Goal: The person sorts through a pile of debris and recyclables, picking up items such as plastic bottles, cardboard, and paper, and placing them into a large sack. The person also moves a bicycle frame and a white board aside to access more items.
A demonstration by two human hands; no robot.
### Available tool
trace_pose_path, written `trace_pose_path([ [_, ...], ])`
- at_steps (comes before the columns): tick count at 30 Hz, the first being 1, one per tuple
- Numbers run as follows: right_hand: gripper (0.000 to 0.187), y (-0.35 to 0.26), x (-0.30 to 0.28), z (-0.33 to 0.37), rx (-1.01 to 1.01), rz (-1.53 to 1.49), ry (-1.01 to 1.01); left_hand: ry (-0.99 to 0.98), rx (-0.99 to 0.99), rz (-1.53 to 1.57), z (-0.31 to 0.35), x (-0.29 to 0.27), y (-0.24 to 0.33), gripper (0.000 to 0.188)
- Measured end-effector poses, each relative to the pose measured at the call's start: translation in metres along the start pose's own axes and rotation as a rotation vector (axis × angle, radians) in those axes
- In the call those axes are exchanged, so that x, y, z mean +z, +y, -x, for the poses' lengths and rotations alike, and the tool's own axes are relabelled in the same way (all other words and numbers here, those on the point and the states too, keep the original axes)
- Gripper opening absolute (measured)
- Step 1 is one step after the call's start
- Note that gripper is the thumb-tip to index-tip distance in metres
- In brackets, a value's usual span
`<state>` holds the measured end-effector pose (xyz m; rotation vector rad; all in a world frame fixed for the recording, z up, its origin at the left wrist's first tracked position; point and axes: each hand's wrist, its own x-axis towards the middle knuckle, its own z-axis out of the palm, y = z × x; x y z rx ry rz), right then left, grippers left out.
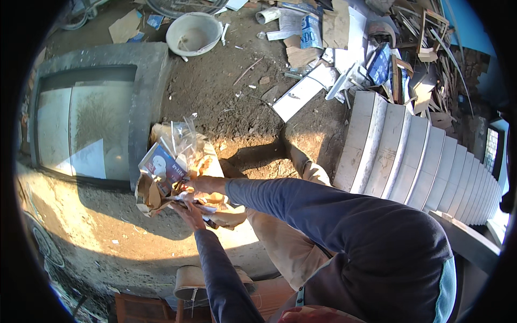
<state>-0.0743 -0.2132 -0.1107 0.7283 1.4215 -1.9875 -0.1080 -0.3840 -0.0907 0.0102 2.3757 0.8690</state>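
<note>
A loose bundle of crumpled brown paper (148, 192) is held low in front of my body. A blue printed box (165, 163) with a white picture and some clear plastic wrap (186, 137) lie within it. My right hand (207, 185) reaches in from the right and is closed on the near side of the bundle. Lower down, my left hand (188, 214) grips its lower edge, with bent fingers partly hidden by the paper. More brown paper hangs below my right wrist.
A grey-framed window panel (148, 102) lies left of the bundle. Beyond are a whitish basin (195, 33), a white board (304, 92) and a heap of scrap wood and cardboard (398, 70). Stacked pale slabs (377, 148) stand to the right. A round-topped stool (189, 281) is at the bottom.
</note>
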Motion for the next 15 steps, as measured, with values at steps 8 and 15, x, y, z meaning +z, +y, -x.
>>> trace_pose_path([
  [8,0.048,0.054,-0.098,0.187,-0.035,-0.136,0.312,-0.018,-0.159,0.221,0.03,-0.013,0.031,0.094],
  [15,0.032,0.311,-0.285,0.33,0.373,-0.71,0.766,0.192,-0.257,-0.188,0.102,-0.022,0.025,0.085],
])
